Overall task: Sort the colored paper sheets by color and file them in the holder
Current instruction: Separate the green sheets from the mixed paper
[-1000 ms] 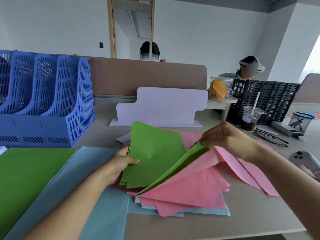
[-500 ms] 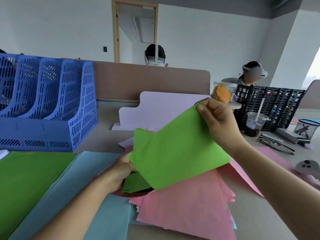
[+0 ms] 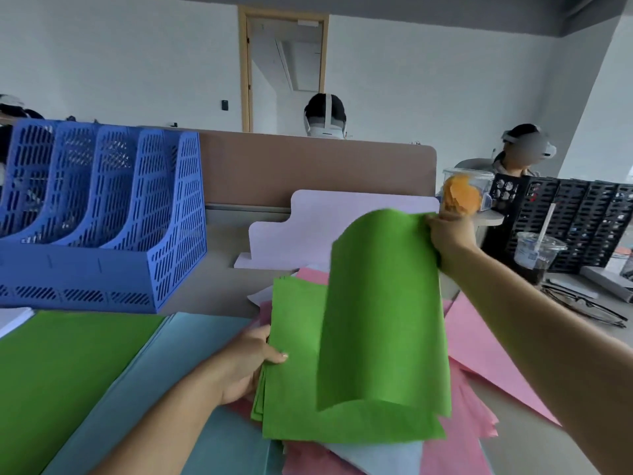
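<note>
Since a moment ago the right hand (image 3: pixel 450 238) has swung its green sheet (image 3: pixel 383 303) over, so it hangs curled above the green stack (image 3: pixel 294 330), which the left hand (image 3: pixel 248 359) grips at the edge, thumb on top, seemingly to gather greens together. Right fingers (image 3: pixel 436 231) pinch the sheet's top corner. Both greens lie over loose pink sheets (image 3: pixel 479 344) on the surface (image 3: pixel 212 289), with the blue holder (image 3: pixel 102 214) well apart at far left.
</note>
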`<state>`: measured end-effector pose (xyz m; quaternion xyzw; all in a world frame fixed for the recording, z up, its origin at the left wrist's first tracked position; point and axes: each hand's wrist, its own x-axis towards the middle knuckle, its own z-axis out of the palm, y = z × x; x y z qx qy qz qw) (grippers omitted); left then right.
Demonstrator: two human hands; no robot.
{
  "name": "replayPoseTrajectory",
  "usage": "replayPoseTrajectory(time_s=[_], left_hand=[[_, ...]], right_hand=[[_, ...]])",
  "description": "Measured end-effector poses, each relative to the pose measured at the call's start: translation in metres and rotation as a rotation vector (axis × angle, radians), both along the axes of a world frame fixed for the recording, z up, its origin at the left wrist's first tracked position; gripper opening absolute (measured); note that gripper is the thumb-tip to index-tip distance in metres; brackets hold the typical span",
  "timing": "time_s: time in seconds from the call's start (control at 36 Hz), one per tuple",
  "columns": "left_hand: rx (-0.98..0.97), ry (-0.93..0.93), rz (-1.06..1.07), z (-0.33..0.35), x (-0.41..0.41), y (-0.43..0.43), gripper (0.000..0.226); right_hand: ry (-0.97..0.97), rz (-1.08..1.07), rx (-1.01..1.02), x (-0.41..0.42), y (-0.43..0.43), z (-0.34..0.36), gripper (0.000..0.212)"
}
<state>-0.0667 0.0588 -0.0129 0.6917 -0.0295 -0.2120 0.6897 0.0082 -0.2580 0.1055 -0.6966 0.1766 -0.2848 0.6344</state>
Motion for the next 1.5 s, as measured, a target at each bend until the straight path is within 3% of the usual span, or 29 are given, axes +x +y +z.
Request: replayPoseTrajectory(time_s=[0.11,0.19,0.31,0.36,0.44,0.53,0.58,0.67,0.75,0.81,0.83,0.89,0.92,1.08,1.33,1.5], left_hand=[[0.001,0.067,0.001,-0.002,0.003,0.001,0.05],[-0.045,0.135,0.038,0.0,0.004,0.0,0.031],[-0.132,0.225,0.1,0.005,0.007,-0.003,0.058],[-0.074,0.198,0.05,0.012,0.006,-0.005,0.055],[0.033,0.134,0.007,0.017,0.004,-0.008,0.022],[0.169,0.035,0.041,0.012,0.01,-0.008,0.036],[0.21,-0.042,0.068,0.012,0.01,-0.007,0.036],[0.13,-0.11,0.098,0.023,0.006,-0.003,0.031],[0.0,-0.203,0.141,0.032,0.003,0.006,0.031],[-0.052,-0.281,0.14,0.04,0.0,0.01,0.036],[-0.059,-0.311,0.151,0.046,-0.003,0.011,0.04],[-0.08,-0.364,0.197,0.055,-0.003,0.013,0.035],[-0.093,-0.384,0.228,0.059,-0.003,0.012,0.032],[-0.182,-0.51,0.338,0.103,-0.005,0.017,0.018],[-0.198,-0.616,0.338,0.125,-0.005,0.029,0.066],[-0.112,-0.57,0.394,0.126,0.002,0.028,0.093]], right_hand=[[0.235,-0.084,-0.151,0.008,0.003,-0.049,0.016],[0.333,-0.078,-0.262,0.0,0.014,-0.079,0.02],[0.405,-0.053,-0.328,0.001,0.024,-0.103,0.018],[0.423,-0.029,-0.37,0.003,0.03,-0.108,0.017],[0.409,0.009,-0.365,0.005,0.039,-0.11,0.017],[0.358,0.091,-0.358,0.005,0.046,-0.106,0.021],[0.271,0.181,-0.368,0.001,0.048,-0.106,0.034],[0.166,0.227,-0.343,-0.009,0.046,-0.11,0.073],[0.147,0.301,-0.128,-0.025,0.048,-0.102,0.101],[0.122,0.476,0.178,-0.035,0.055,-0.087,0.089],[0.103,0.545,0.29,-0.041,0.062,-0.076,0.068],[0.07,0.585,0.323,-0.053,0.078,-0.053,0.025],[0.04,0.55,0.311,-0.055,0.084,-0.044,0.016],[-0.258,0.534,0.305,-0.077,0.109,0.013,0.014],[-0.331,0.645,0.26,-0.097,0.121,0.029,0.031],[-0.341,0.594,0.216,-0.096,0.13,0.037,0.013]])
